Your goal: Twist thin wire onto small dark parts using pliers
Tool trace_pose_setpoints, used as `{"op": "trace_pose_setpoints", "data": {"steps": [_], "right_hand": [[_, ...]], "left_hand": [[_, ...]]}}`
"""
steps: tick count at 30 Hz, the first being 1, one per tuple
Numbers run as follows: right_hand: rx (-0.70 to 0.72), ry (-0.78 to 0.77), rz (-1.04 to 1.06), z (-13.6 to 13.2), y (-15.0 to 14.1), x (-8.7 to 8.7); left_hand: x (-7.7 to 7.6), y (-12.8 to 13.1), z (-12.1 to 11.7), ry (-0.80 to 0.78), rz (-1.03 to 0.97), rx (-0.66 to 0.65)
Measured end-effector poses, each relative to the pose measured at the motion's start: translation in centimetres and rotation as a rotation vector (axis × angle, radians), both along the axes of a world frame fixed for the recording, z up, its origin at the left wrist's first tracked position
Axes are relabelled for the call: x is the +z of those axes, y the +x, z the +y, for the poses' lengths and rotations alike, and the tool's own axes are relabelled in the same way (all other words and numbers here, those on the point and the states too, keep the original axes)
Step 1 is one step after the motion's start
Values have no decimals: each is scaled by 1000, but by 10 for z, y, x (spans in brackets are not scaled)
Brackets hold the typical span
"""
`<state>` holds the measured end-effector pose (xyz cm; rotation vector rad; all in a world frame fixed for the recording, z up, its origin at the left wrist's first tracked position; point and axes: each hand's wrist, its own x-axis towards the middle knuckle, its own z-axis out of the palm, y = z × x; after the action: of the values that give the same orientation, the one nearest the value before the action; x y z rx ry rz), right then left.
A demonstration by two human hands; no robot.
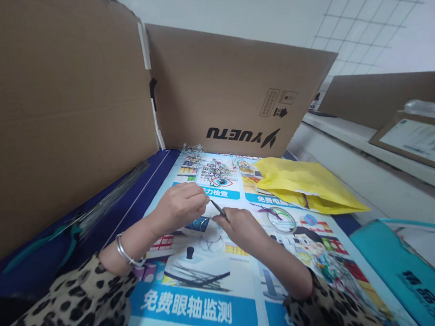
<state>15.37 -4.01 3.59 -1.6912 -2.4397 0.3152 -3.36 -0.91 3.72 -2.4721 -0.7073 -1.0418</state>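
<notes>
My right hand (243,229) is closed around a slim, dark, pointed metal tool (218,209), which looks like tweezers. Its tip reaches up and left to the fingers of my left hand (186,203). Those fingers are pinched together; whatever they hold is too small to make out. Beneath both hands lies a printed poster sheet (247,301). A tangle of thin wire pieces (215,173) rests beyond my left hand. Several dark thin strands (196,277) lie nearer me, and a wire coil (282,219) sits right of my right hand.
Cardboard panels (226,82) stand at the back and left. Teal-handled pliers (71,240) and a bundle of thin straight wires (116,193) lie on the left. On the right are a yellow bag (305,181), a teal box (406,263) and more tangled wires (335,274).
</notes>
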Motion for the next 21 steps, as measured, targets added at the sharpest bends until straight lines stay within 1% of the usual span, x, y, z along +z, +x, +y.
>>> {"op": "trace_pose_setpoints", "data": {"steps": [5,8,10,15,18,21], "right_hand": [[22,36,-58,3,5,-3],[24,49,-39,4,7,-5],[29,23,24,5,7,-7],[41,-67,225,6,9,-13],[17,-87,279,8,12,-15],[11,-88,288,10,14,-15]], "left_hand": [[0,-1,1,-5,17,-30],[-1,-1,3,-52,-6,-31],[-1,-1,4,-137,-42,-31],[3,-1,4,-441,-153,-24],[5,0,4,-614,-124,-14],[5,0,3,-715,-72,-16]]}}
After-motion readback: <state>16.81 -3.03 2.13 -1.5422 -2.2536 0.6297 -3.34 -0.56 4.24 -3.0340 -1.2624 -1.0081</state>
